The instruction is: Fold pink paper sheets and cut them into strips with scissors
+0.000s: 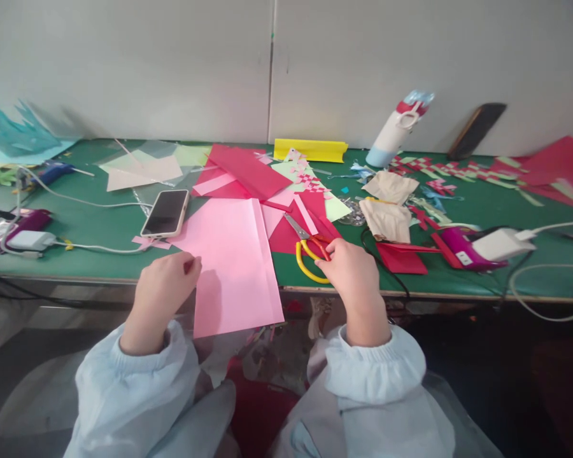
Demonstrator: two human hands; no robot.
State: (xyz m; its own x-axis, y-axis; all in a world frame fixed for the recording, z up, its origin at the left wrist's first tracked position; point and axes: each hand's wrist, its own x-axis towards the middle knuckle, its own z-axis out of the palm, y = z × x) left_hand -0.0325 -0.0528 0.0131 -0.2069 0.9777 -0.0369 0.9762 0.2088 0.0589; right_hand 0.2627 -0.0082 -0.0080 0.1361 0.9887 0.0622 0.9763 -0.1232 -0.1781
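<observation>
A sheet of pink paper [233, 261] lies in front of me, creased along its right side, its lower end hanging past the table's front edge. My left hand [165, 286] is curled into a fist at the sheet's left edge, and nothing shows in it. To the right of the paper, my right hand [351, 273] grips the red handle loop of a pair of scissors [306, 240]. Their other loop is yellow, and the blades point up and left over red paper [286, 236]. My fingers partly hide the handles.
A phone [166, 213] lies left of the pink sheet. Behind are dark red paper [248, 168], a yellow folded strip [310, 151] and a white bottle [394, 130]. Power strips [475, 247] with cables sit at both sides of the green table [109, 222]. Paper scraps are scattered about.
</observation>
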